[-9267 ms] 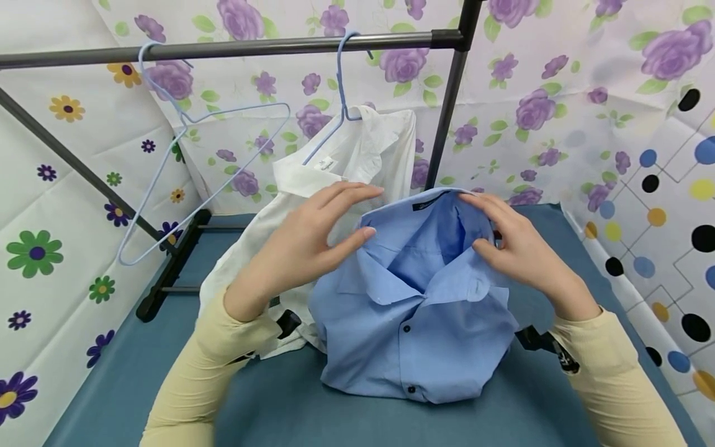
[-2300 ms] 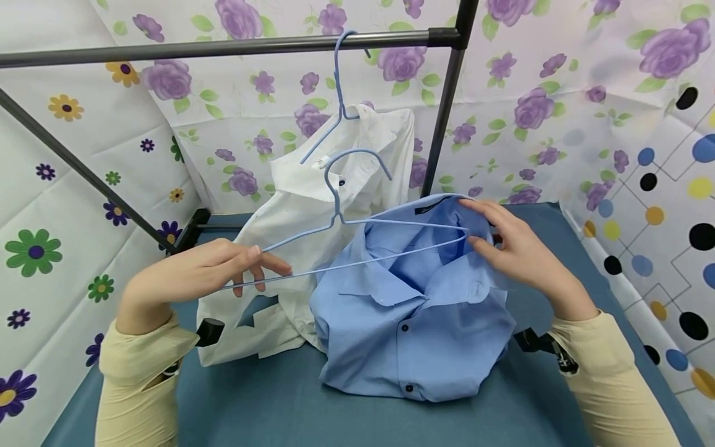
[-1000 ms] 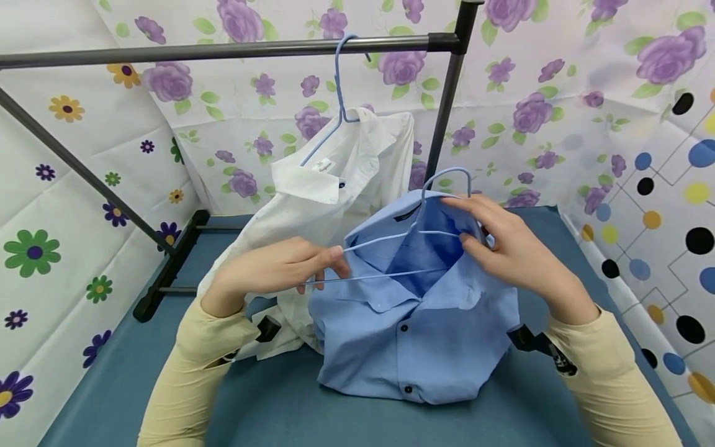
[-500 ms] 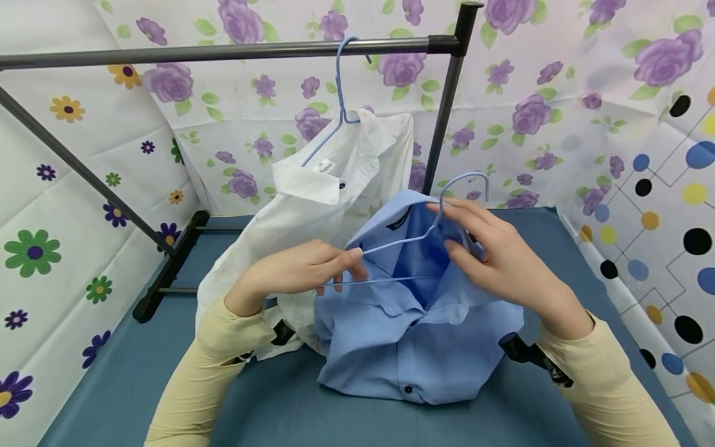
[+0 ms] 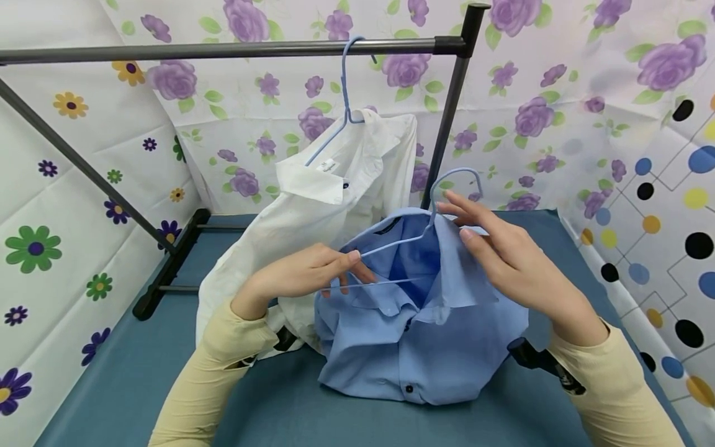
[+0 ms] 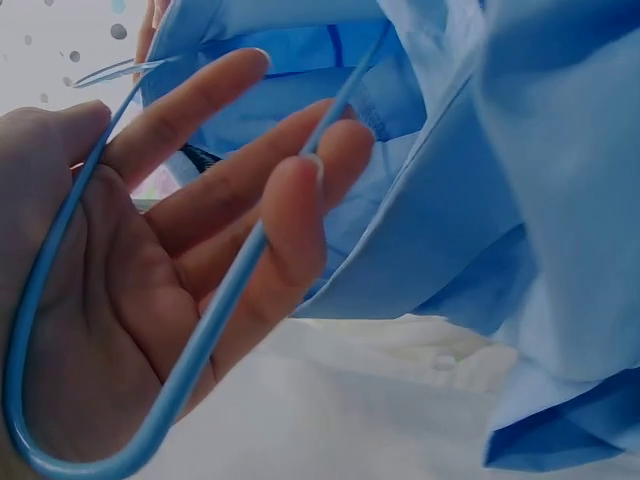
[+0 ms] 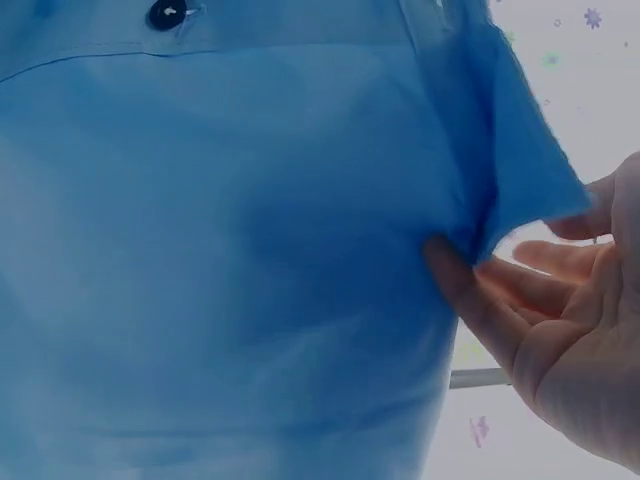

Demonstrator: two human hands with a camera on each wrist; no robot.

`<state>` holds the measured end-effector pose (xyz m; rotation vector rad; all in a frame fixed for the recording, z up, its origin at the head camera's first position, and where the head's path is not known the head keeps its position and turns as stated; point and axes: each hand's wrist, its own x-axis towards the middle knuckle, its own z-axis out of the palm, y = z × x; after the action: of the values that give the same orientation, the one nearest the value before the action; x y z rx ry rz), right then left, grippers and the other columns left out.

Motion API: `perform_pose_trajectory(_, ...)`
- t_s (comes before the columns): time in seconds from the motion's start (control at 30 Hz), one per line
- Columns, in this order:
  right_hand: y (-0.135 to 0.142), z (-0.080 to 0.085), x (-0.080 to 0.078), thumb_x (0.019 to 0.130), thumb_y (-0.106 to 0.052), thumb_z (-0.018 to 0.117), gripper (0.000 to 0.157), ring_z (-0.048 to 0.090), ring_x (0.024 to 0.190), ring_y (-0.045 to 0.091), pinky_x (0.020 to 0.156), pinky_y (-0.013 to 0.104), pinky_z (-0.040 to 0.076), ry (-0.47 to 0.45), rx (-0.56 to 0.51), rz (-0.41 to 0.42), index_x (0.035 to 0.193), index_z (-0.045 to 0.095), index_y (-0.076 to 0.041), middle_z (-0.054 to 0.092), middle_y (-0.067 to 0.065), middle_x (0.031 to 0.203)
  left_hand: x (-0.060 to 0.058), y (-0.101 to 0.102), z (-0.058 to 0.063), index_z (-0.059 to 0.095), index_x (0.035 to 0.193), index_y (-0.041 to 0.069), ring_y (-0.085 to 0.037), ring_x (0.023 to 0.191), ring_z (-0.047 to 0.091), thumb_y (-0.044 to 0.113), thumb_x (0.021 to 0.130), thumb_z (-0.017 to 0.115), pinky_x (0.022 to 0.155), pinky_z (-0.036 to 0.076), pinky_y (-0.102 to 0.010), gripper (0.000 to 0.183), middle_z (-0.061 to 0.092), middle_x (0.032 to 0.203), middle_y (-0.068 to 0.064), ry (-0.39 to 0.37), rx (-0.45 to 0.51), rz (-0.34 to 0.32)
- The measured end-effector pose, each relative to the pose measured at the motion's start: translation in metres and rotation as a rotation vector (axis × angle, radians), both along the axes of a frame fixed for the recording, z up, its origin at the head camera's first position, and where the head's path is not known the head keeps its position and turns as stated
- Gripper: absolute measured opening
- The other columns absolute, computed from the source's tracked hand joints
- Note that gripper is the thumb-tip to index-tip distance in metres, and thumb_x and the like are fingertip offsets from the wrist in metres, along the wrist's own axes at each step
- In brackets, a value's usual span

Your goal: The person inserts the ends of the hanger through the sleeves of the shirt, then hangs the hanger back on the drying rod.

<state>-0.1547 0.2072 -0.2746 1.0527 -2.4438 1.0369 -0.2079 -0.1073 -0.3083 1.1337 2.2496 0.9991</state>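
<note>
In the head view a blue wire clothes hanger (image 5: 396, 242) slants across the neck opening of a light blue button-up shirt (image 5: 447, 347). My left hand (image 5: 301, 273) holds the hanger's left end, thumb on the upper arm. In the left wrist view the hanger's bent end (image 6: 100, 460) loops across the palm, and the lower wire runs past curled fingertips. Its right end is hidden inside the shirt. My right hand (image 5: 519, 267) is at the right side of the shirt's collar (image 5: 469, 267), its fingers fairly straight near the hook. In the right wrist view one fingertip (image 7: 440, 255) touches the cloth.
Behind to the left, a white shirt (image 5: 313, 230) hangs on another blue hanger (image 5: 344, 87) from the dark metal rail (image 5: 223, 51). The rack's upright (image 5: 449, 118) stands behind the blue shirt. A blue-green cloth (image 5: 290, 410) covers the table; patterned sheets surround it.
The second hanger has left the rail and moved right into the blue shirt's neck opening in my left hand. Lately my right hand has shifted to the collar's outer side, and the right collar has folded over.
</note>
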Motion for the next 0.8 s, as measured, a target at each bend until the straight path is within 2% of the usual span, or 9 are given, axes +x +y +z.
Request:
perform_pose_trajectory(0.13,0.006,0.0,-0.001,0.093,0.002,0.05,0.058,0.05,0.114,0.013,0.083,0.018,0.043,0.047,0.003,-0.045,0.144,0.036,-0.023,0.048,-0.004,0.135,-0.002,0.001,-0.006,0.068,0.113,0.019,-0.019,0.082,0.061,0.031,0.104,0.022,0.058,0.05,-0.035,0.049,0.064,0.113,0.006,-0.017,0.034,-0.013)
perform_pose_trajectory(0.27,0.019,-0.003,-0.006,0.085,0.004,0.062,0.054,0.053,0.098,0.01,0.076,0.018,0.042,0.167,-0.011,-0.114,0.134,0.052,-0.017,0.056,-0.004,0.124,-0.003,0.002,-0.008,0.068,0.114,0.017,-0.021,0.081,0.062,0.031,0.104,0.022,0.057,0.05,-0.036,0.049,0.065,0.112,0.004,-0.027,0.051,-0.014)
perform_pose_trajectory(0.37,0.032,-0.005,-0.01,0.08,0.002,0.069,0.049,0.051,0.103,0.017,0.085,0.024,0.039,0.23,-0.025,-0.16,0.126,0.06,-0.014,0.058,0.001,0.121,-0.003,0.002,-0.009,0.068,0.113,0.016,-0.023,0.081,0.062,0.037,0.103,0.022,0.057,0.05,-0.036,0.052,0.065,0.112,0.004,-0.035,0.06,-0.012)
perform_pose_trajectory(0.5,0.049,-0.008,-0.017,0.08,-0.012,0.073,0.047,0.045,0.116,0.028,0.096,0.044,0.032,0.244,0.039,-0.221,0.125,0.06,-0.016,0.055,0.005,0.126,-0.004,0.0,-0.01,0.069,0.113,0.016,-0.024,0.081,0.062,0.042,0.102,0.022,0.057,0.05,-0.036,0.055,0.065,0.111,0.005,-0.036,0.072,-0.01)
perform_pose_trajectory(0.57,0.056,-0.01,-0.021,0.083,-0.022,0.071,0.046,0.045,0.117,0.031,0.094,0.052,0.032,0.211,0.089,-0.284,0.127,0.058,-0.017,0.055,0.007,0.126,-0.004,0.0,-0.01,0.069,0.113,0.017,-0.024,0.082,0.062,0.042,0.102,0.021,0.057,0.05,-0.036,0.055,0.065,0.111,0.005,-0.038,0.078,-0.012)
perform_pose_trajectory(0.63,0.062,-0.014,-0.025,0.088,-0.03,0.065,0.044,0.046,0.116,0.034,0.092,0.056,0.033,0.124,0.125,-0.359,0.13,0.056,-0.019,0.055,0.009,0.125,-0.004,-0.001,-0.01,0.069,0.113,0.017,-0.024,0.082,0.061,0.042,0.102,0.021,0.057,0.05,-0.036,0.055,0.065,0.111,0.004,-0.04,0.085,-0.014)
perform_pose_trajectory(0.7,0.068,-0.02,-0.029,0.092,-0.036,0.057,0.04,0.05,0.111,0.036,0.087,0.057,0.036,0.021,0.144,-0.435,0.129,0.056,-0.02,0.057,0.014,0.123,-0.004,-0.001,-0.01,0.069,0.112,0.017,-0.023,0.082,0.061,0.042,0.102,0.02,0.057,0.051,-0.036,0.056,0.065,0.11,0.004,-0.041,0.089,-0.014)
perform_pose_trajectory(0.77,0.073,-0.028,-0.033,0.096,-0.039,0.049,0.037,0.054,0.105,0.036,0.082,0.056,0.039,-0.073,0.148,-0.47,0.126,0.059,-0.02,0.059,0.015,0.119,-0.004,0.0,-0.01,0.069,0.112,0.017,-0.02,0.081,0.062,0.042,0.102,0.02,0.057,0.051,-0.036,0.056,0.065,0.11,0.003,-0.04,0.091,-0.012)
perform_pose_trajectory(0.8,0.074,-0.032,-0.034,0.097,-0.038,0.047,0.033,0.057,0.098,0.033,0.079,0.053,0.041,-0.094,0.153,-0.471,0.12,0.063,-0.02,0.062,0.014,0.112,-0.004,0.0,-0.01,0.069,0.112,0.016,-0.019,0.081,0.062,0.042,0.102,0.02,0.057,0.051,-0.036,0.056,0.066,0.11,0.003,-0.039,0.092,-0.012)
